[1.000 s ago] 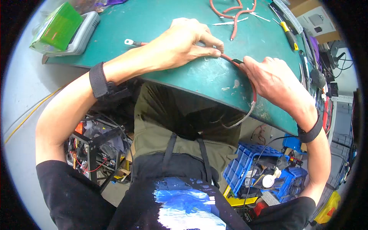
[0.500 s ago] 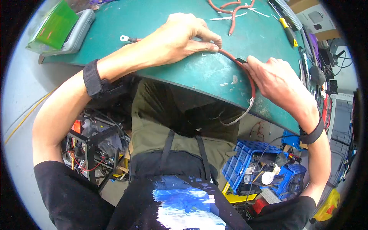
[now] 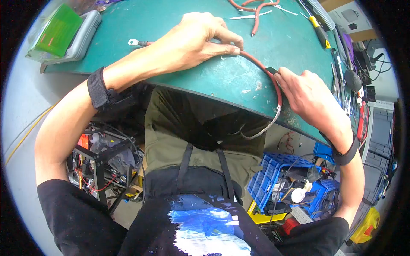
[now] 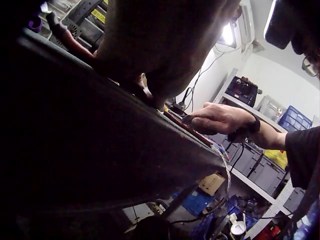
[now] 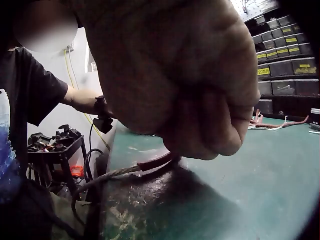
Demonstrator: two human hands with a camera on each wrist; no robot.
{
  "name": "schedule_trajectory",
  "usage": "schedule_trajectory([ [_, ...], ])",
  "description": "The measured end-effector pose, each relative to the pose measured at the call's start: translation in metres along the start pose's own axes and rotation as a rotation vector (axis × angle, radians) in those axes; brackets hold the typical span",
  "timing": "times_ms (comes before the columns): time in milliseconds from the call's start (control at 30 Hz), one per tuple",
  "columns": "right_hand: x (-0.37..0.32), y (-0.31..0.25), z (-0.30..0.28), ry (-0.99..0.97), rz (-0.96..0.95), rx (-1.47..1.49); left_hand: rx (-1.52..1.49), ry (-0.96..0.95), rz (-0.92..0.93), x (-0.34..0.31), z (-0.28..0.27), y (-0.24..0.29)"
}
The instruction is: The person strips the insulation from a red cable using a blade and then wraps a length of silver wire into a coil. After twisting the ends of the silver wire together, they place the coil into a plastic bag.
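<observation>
A red cable (image 3: pixel 257 62) curves along the front of the green table (image 3: pixel 222 79). My left hand (image 3: pixel 198 40) pinches it between thumb and fingers. A metal ring lug (image 3: pixel 133 42) on a red cable end shows beyond my left forearm. My right hand (image 3: pixel 305 91) grips a small flat black tool (image 3: pixel 270 70), whose tip lies against the cable; most of the tool is hidden by the fingers. Below that hand the red jacket ends, and bare braided strands (image 3: pixel 273 121) hang past the table edge. In the right wrist view the strands (image 5: pixel 117 173) emerge from the split-looking jacket.
Pieces of red cable (image 3: pixel 256 21) and white strips lie at the back. A yellow-black screwdriver (image 3: pixel 320 32) and other tools line the right side. A green box (image 3: pixel 60 32) sits on a grey case at left. A blue crate (image 3: pixel 267 177) stands below the table.
My right hand has slid with the black tool a little along the cable, toward the bare strands. My left hand keeps its place on the cable. The whole head view has shifted slightly.
</observation>
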State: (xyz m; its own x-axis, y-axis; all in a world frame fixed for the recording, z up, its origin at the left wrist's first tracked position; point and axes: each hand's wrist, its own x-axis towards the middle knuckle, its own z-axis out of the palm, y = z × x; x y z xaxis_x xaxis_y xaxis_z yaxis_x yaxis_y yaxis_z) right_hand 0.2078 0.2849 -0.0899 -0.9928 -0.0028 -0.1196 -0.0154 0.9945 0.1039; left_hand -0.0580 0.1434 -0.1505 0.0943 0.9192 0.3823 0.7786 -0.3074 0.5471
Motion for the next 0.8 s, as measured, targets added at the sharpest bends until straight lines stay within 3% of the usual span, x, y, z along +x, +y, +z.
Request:
schedule_trajectory([
  [133, -0.001, -0.007, -0.004, -0.048, 0.148, 0.083, -0.003, 0.005, 0.011, 0.000, 0.000, 0.000],
  [767, -0.016, -0.011, 0.002, -0.064, 0.204, 0.130, 0.008, -0.003, -0.019, 0.000, 0.000, 0.001],
  [800, -0.019, -0.011, 0.003, -0.061, 0.142, 0.056, 0.011, 0.007, -0.011, 0.000, 0.001, 0.002],
])
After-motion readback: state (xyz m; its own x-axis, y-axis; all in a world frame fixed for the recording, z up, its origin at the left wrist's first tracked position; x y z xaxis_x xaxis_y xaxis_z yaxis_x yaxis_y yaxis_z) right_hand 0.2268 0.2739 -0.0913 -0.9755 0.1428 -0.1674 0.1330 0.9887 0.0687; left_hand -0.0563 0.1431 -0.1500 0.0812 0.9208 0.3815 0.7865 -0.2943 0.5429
